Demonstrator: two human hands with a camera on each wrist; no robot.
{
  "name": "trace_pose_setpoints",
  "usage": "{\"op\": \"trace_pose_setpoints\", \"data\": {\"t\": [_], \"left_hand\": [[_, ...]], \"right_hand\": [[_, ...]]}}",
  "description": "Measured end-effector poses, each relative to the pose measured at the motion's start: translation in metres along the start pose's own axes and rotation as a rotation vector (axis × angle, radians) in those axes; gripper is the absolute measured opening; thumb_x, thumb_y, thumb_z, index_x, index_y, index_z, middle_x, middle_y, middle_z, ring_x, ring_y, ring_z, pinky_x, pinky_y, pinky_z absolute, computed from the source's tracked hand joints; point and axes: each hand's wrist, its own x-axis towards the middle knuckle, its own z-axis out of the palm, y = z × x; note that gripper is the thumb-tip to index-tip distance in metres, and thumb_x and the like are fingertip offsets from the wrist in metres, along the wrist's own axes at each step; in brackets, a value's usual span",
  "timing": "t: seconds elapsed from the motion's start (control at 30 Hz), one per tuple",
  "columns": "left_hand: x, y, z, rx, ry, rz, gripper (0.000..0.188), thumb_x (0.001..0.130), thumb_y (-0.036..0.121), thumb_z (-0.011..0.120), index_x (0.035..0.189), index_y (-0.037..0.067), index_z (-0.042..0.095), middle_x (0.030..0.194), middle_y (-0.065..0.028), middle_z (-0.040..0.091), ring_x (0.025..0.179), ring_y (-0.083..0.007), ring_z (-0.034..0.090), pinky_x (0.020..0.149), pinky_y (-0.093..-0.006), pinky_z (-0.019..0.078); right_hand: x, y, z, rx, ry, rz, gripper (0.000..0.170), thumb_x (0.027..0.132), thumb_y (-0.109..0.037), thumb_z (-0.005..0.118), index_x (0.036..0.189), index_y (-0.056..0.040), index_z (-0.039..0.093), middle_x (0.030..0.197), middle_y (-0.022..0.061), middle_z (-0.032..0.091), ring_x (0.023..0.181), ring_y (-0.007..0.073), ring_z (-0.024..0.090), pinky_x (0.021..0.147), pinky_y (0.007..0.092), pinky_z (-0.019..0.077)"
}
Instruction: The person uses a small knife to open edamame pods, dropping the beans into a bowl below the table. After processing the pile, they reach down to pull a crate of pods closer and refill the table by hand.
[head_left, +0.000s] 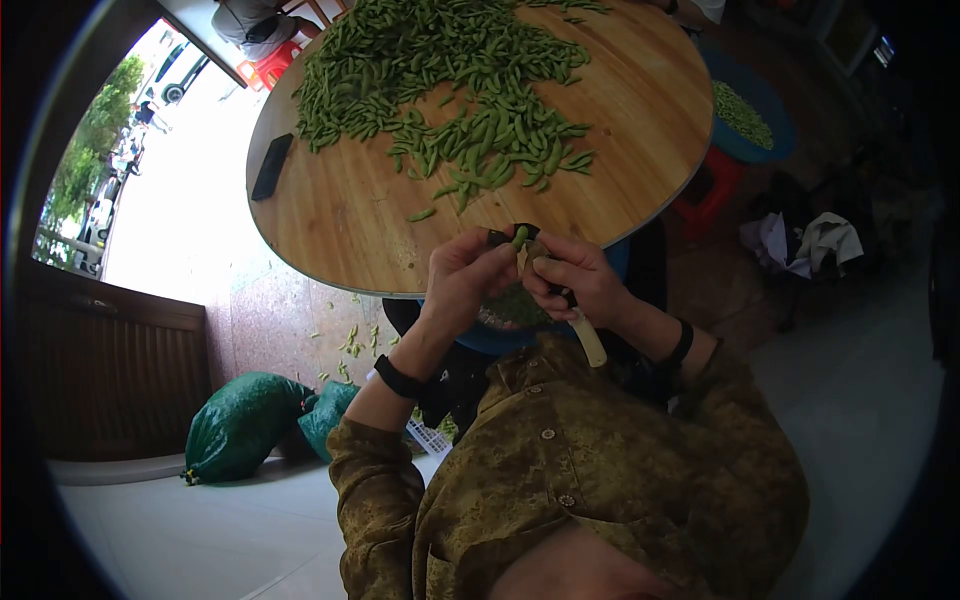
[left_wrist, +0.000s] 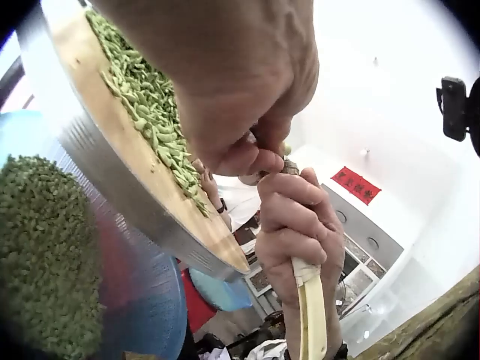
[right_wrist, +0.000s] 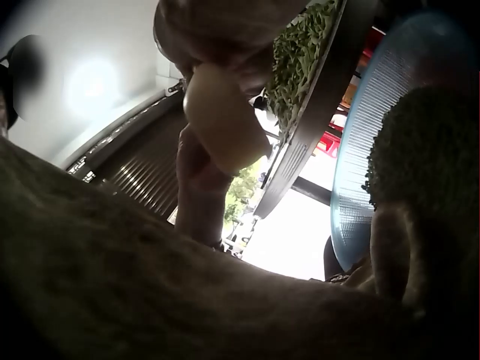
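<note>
My left hand [head_left: 462, 278] pinches a green bean pod [head_left: 520, 236] between thumb and fingers, just past the table's near edge. Close against it, my right hand [head_left: 588, 285] grips a tool with a slim cream handle [head_left: 590, 345]; the handle sticks out below the fist, and its working end is hidden. Pale wrapping shows on the handle in the left wrist view, where the right hand [left_wrist: 296, 225] meets the left hand's fingertips. Below both hands stands a blue basin [left_wrist: 161, 315] holding a heap of small green beans [left_wrist: 45, 255].
A large heap of pods [head_left: 420, 60] covers the far part of the round wooden table [head_left: 640, 130]. A dark flat object [head_left: 271, 167] lies at its left edge. Green sacks [head_left: 245, 425] stand on the floor at left. Another blue basin [head_left: 785, 130] with beans is at right.
</note>
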Motion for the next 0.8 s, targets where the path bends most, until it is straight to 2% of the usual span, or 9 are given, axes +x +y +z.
{"op": "trace_pose_setpoints", "data": {"t": [0.17, 0.33, 0.37, 0.47, 0.53, 0.57, 0.63, 0.77, 0.8], "left_hand": [[0.004, -0.014, -0.005, 0.034, -0.010, 0.133, 0.010, 0.090, 0.012, 0.061, 0.095, 0.003, 0.062, 0.075, -0.0014, 0.062, 0.064, -0.0058, 0.055, 0.054, -0.0189, 0.0403], [0.003, -0.013, -0.006, -0.632, -0.335, -0.203, 0.010, 0.093, 0.012, 0.055, 0.097, 0.004, 0.062, 0.072, -0.0028, 0.059, 0.059, -0.0099, 0.050, 0.051, -0.0206, 0.0381], [0.004, -0.014, -0.005, -0.633, -0.335, -0.200, 0.010, 0.093, 0.012, 0.055, 0.097, 0.004, 0.062, 0.072, -0.0028, 0.059, 0.059, -0.0099, 0.050, 0.051, -0.0206, 0.0381], [0.006, -0.020, -0.004, -0.498, -0.242, -0.176, 0.010, 0.090, 0.011, 0.061, 0.096, 0.003, 0.061, 0.071, -0.0017, 0.058, 0.062, -0.0113, 0.053, 0.051, -0.0241, 0.0403], [0.004, -0.022, -0.005, 0.433, -0.031, 0.271, 0.014, 0.086, 0.010, 0.067, 0.094, 0.001, 0.060, 0.071, -0.0007, 0.058, 0.062, -0.0125, 0.056, 0.052, -0.0265, 0.0423], [0.002, -0.022, -0.005, 0.431, -0.028, 0.268, 0.014, 0.086, 0.010, 0.067, 0.094, 0.001, 0.060, 0.071, -0.0007, 0.058, 0.062, -0.0125, 0.056, 0.052, -0.0265, 0.0423], [-0.003, -0.010, -0.002, 0.970, 0.037, 0.665, 0.016, 0.082, 0.008, 0.071, 0.089, 0.000, 0.060, 0.070, 0.0015, 0.059, 0.061, -0.0109, 0.057, 0.053, -0.0268, 0.0429], [-0.012, -0.003, 0.001, 0.830, 0.018, 0.474, 0.014, 0.085, 0.012, 0.068, 0.083, 0.000, 0.061, 0.069, 0.0012, 0.061, 0.059, -0.0098, 0.056, 0.054, -0.0242, 0.0424], [-0.012, -0.003, 0.004, 0.512, 0.029, 0.212, 0.015, 0.087, 0.013, 0.066, 0.082, 0.000, 0.061, 0.069, 0.0007, 0.061, 0.059, -0.0095, 0.056, 0.054, -0.0240, 0.0428]], "right_hand": [[-0.002, 0.008, 0.002, -0.079, 0.138, -0.015, 0.031, 0.096, -0.012, 0.046, 0.126, -0.0028, 0.048, 0.074, 0.0012, 0.048, 0.050, 0.0041, 0.041, 0.040, 0.0178, 0.0342], [-0.005, 0.004, -0.009, 0.077, 0.027, 0.057, 0.027, 0.096, -0.011, 0.045, 0.122, -0.0032, 0.050, 0.075, 0.0023, 0.049, 0.050, 0.0045, 0.042, 0.039, 0.0177, 0.0341], [-0.005, 0.004, -0.012, 0.153, -0.005, 0.088, 0.025, 0.096, -0.010, 0.045, 0.120, -0.0031, 0.050, 0.075, 0.0028, 0.049, 0.050, 0.0047, 0.043, 0.039, 0.0177, 0.0344], [-0.006, -0.002, -0.008, 0.256, 0.133, 0.156, 0.024, 0.097, -0.011, 0.043, 0.119, -0.0035, 0.051, 0.076, 0.0035, 0.050, 0.050, 0.0051, 0.043, 0.039, 0.0176, 0.0351], [-0.006, 0.004, -0.013, 0.245, 0.130, 0.166, 0.024, 0.098, -0.011, 0.043, 0.119, -0.0043, 0.051, 0.077, 0.0035, 0.050, 0.050, 0.0052, 0.043, 0.039, 0.0174, 0.0352], [-0.007, 0.008, -0.014, 0.236, 0.125, 0.180, 0.023, 0.098, -0.010, 0.043, 0.119, -0.0051, 0.051, 0.077, 0.0035, 0.050, 0.051, 0.0053, 0.043, 0.039, 0.0172, 0.0354], [-0.009, 0.007, -0.011, 0.275, 0.117, 0.207, 0.023, 0.098, -0.010, 0.043, 0.119, -0.0054, 0.051, 0.077, 0.0036, 0.050, 0.051, 0.0053, 0.043, 0.038, 0.0172, 0.0352], [-0.009, 0.005, -0.008, 0.288, 0.108, 0.211, 0.022, 0.097, -0.010, 0.044, 0.116, -0.0049, 0.052, 0.077, 0.0035, 0.051, 0.050, 0.0052, 0.043, 0.038, 0.0169, 0.0348], [-0.008, 0.006, -0.010, 0.287, 0.106, 0.210, 0.022, 0.097, -0.010, 0.044, 0.116, -0.0049, 0.052, 0.077, 0.0035, 0.051, 0.050, 0.0052, 0.043, 0.038, 0.0169, 0.0348]]}}
